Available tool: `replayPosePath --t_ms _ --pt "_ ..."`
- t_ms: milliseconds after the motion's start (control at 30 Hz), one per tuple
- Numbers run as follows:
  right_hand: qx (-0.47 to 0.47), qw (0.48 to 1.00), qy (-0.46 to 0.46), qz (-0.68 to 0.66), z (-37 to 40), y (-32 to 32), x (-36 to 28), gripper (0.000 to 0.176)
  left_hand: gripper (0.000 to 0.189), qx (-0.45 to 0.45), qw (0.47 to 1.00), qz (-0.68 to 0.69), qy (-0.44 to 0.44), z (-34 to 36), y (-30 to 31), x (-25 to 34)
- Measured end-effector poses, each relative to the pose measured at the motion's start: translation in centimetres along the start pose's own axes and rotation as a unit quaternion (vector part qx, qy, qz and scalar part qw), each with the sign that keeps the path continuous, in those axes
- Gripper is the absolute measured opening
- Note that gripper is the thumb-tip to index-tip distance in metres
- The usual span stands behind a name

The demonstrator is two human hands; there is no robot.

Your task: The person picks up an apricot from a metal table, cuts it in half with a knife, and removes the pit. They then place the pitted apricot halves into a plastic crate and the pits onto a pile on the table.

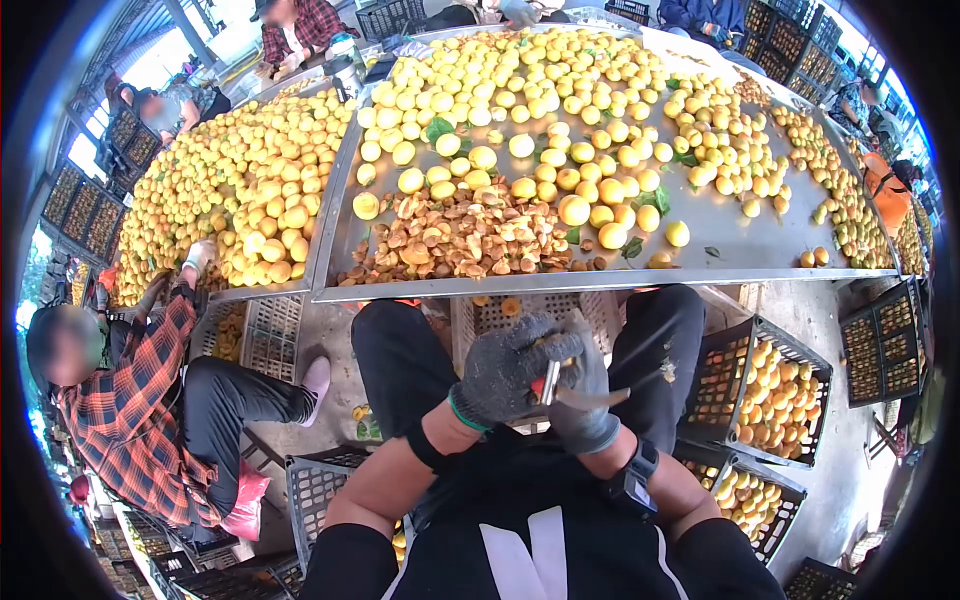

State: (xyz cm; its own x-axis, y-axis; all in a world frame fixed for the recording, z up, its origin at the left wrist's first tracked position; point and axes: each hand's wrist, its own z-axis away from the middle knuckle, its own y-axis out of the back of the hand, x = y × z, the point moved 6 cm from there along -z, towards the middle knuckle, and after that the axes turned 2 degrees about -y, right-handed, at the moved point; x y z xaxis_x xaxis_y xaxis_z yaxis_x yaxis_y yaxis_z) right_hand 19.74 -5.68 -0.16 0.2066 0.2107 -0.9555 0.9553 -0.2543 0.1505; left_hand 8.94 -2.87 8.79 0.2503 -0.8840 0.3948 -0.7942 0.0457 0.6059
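My left hand, in a dark grey knitted glove with a green cuff, is closed around a small knife. The red part of its handle shows by the palm, and the curved blade points right, across the front of my other hand. Close against it is my right hand, in a lighter grey glove, with fingers raised and bent. Whatever lies between the two hands is hidden. Both are above my lap, just short of the metal table. On it, nearest my hands, lies a pile of brownish cut fruit pieces.
Whole yellow fruits with some leaves cover much of the table. Black crates of fruit stand at my right, and a pale crate sits under the table edge. A person in a plaid shirt works at left; others sit around the tables.
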Motion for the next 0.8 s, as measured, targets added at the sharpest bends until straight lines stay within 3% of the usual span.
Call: replayPosePath --t_ms 67,167,200,267,300,333,367,400,433,467,500,533,567,600,633,667,700,733,767,800 --pt "-0.011 0.999 0.005 0.034 -0.7 0.0 -0.3 0.077 0.038 0.028 0.999 0.014 0.033 0.4 -1.1 -0.4" --pt "0.105 0.944 0.050 0.308 -1.7 0.5 -2.9 0.053 0.031 0.074 0.990 0.057 0.110 0.3 -2.0 -1.2" --pt "0.107 0.943 0.050 0.310 -2.2 0.4 -2.5 0.053 0.029 0.094 0.980 0.082 0.151 -0.1 -1.9 -1.7" --pt "0.186 0.934 0.129 0.276 -2.8 0.7 -2.6 0.034 0.025 0.107 0.984 0.046 0.132 -1.0 -1.5 -0.7" --pt "0.149 0.988 -0.024 -0.016 -4.0 1.4 -3.7 0.013 0.018 0.140 0.964 0.069 0.214 -1.0 -1.3 -0.9" --pt "0.147 0.989 -0.021 -0.014 -4.9 1.8 -4.1 0.013 0.012 0.174 0.936 0.092 0.293 -1.0 -1.3 -1.5" --pt "0.135 0.985 0.073 0.076 -5.1 1.9 -5.4 0.008 0.016 0.193 0.852 0.246 0.419 1.6 -3.7 -3.9" --pt "0.121 0.966 0.166 0.160 -5.1 1.6 -6.5 0.010 0.016 0.193 0.853 0.240 0.421 1.8 -3.7 -4.1" --pt "0.107 0.962 0.206 0.147 -5.3 1.4 -6.3 0.015 0.018 0.176 0.917 0.083 0.349 1.0 -2.8 -3.5" --pt "0.104 0.962 0.209 0.143 -5.4 1.0 -6.1 0.015 0.020 0.153 0.948 -0.076 0.267 0.2 -2.4 -2.6" --pt "0.100 0.991 0.093 0.008 -5.7 1.3 -4.5 0.020 0.024 0.121 0.950 -0.143 0.250 0.0 -2.8 -2.7" --pt "0.094 0.987 -0.024 -0.127 -5.9 1.2 -2.5 0.025 0.024 0.121 0.951 -0.143 0.247 0.1 -2.7 -3.0" --pt "0.147 0.982 0.092 0.071 -5.8 1.9 -3.2 0.030 0.024 0.227 0.825 0.240 0.458 2.6 -3.2 -6.1" --pt "0.148 0.982 0.092 0.071 -5.8 2.5 -2.9 0.030 0.024 0.283 0.520 0.570 0.570 4.4 -5.5 -6.8" --pt "0.030 0.958 -0.092 -0.271 -5.8 1.7 -0.2 0.031 0.027 0.274 0.505 0.582 0.575 5.0 -4.9 -7.6" --pt "-0.092 0.775 -0.260 -0.569 -4.7 -0.3 1.0 0.034 0.026 0.264 0.484 0.653 0.520 5.3 -4.8 -8.4" --pt "-0.096 0.824 -0.243 -0.503 -4.3 -0.1 2.3 0.039 0.028 0.264 0.506 0.641 0.514 5.3 -4.2 -8.4" --pt "-0.097 0.822 -0.244 -0.505 -4.0 -0.2 4.6 0.039 0.032 0.263 0.528 0.628 0.508 5.3 -3.5 -8.3" --pt "-0.066 0.948 -0.146 -0.275 -4.2 0.8 6.8 0.037 0.032 0.265 0.530 0.625 0.508 5.4 -3.3 -8.2" --pt "-0.030 0.999 -0.035 -0.024 -4.7 1.2 5.7 0.036 0.032 0.261 0.529 0.615 0.524 5.7 -3.2 -8.2"
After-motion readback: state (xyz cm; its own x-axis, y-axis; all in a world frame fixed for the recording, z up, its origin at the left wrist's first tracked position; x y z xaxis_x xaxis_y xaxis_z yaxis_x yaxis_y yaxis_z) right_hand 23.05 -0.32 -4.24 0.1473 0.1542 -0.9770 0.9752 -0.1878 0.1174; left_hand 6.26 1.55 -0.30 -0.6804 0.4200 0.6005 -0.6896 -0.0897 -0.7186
